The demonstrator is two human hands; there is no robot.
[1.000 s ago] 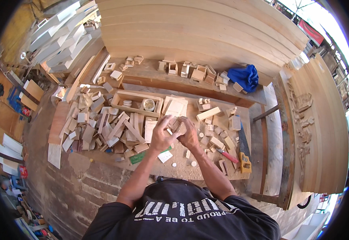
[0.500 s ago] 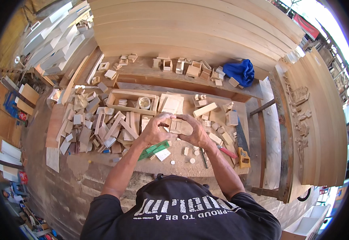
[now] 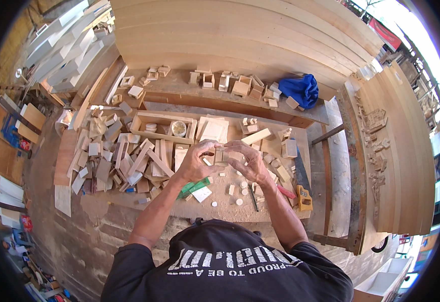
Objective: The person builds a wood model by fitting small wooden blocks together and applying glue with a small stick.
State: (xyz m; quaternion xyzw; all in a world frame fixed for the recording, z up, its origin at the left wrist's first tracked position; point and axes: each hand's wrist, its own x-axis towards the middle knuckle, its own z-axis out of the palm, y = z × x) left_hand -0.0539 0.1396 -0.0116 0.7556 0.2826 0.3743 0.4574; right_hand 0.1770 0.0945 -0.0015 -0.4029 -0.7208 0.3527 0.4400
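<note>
Over the middle of the workbench [image 3: 129, 207], my two hands hold a small pale wooden frame-like piece [image 3: 221, 156] between them. My left hand [image 3: 197, 161] curves round its left side, fingertips at the far edge. My right hand [image 3: 249, 162] curls over the right side, its fingers covering part of the piece. Just below my left hand lie a green strip-like thing [image 3: 185, 190] and a white flat piece [image 3: 201, 194]. Small wooden discs [image 3: 239, 202] and a dark pencil-like stick [image 3: 254, 198] lie near my right wrist.
A heap of wood offcuts [image 3: 111, 161] covers the bench's left side. Behind it stands a wooden tray [image 3: 152, 115] with a round tub [image 3: 179, 129]. At right lies a handsaw [image 3: 304, 197] with a yellow handle. Several small wooden assemblies and a blue cloth [image 3: 301, 91] rest on the back shelf.
My right hand's fingers have bent inward over the piece, and its thumb has shifted. The left hand keeps its hold. The whole view has shifted slightly.
</note>
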